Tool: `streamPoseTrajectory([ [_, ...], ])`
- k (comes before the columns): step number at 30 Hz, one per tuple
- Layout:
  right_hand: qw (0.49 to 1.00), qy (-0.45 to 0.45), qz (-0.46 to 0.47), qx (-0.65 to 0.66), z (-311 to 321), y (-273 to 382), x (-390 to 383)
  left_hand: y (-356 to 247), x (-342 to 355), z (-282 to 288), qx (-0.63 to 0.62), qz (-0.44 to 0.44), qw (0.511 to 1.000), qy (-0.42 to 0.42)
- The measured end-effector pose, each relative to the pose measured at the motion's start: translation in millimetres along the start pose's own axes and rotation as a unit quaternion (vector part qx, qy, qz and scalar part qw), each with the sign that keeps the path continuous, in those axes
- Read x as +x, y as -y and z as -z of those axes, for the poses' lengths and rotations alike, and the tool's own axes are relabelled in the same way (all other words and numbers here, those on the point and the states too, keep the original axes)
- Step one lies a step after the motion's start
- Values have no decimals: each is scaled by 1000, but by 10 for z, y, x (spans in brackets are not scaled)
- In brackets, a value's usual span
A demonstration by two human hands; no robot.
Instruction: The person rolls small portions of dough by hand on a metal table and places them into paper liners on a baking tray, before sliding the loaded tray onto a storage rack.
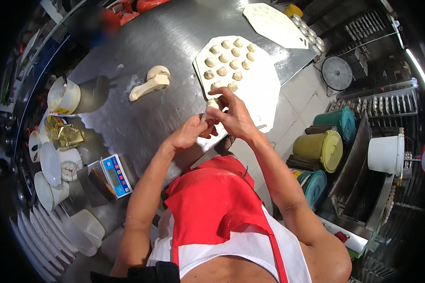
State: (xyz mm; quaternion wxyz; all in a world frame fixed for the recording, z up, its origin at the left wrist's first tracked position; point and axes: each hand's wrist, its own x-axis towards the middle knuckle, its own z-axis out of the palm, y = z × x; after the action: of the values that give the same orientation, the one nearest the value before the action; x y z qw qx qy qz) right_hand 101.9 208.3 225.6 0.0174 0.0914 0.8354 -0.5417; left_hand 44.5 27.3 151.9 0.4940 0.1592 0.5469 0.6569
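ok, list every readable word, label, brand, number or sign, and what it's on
None I can read out with confidence:
Blue-and-white digital scale: panel markings too small to read.
Round dial scale: dial markings too small.
Gold foil packet: any print too blurred.
White octagonal board: no text visible.

At the lower centre of my view I see a red apron (212,188) with thin red straps (277,257) over a white sleeveless top (198,249), both arms (288,188) bare.
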Motion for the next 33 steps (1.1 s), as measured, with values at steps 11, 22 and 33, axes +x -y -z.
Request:
streamPoseTrajectory([
  [11, 990, -116, -48, -71, 153, -165, 68, -379, 245, -555, 529, -97, 833, -126],
  [22, 988, -69, 45, -132, 1127, -1762, 646, 422, 1192, -381, 363, 40, 901, -232],
  [33, 966, -127, -11, -224, 1580, -2134, 1304, 534, 1123, -493, 167, 109, 944, -264],
])
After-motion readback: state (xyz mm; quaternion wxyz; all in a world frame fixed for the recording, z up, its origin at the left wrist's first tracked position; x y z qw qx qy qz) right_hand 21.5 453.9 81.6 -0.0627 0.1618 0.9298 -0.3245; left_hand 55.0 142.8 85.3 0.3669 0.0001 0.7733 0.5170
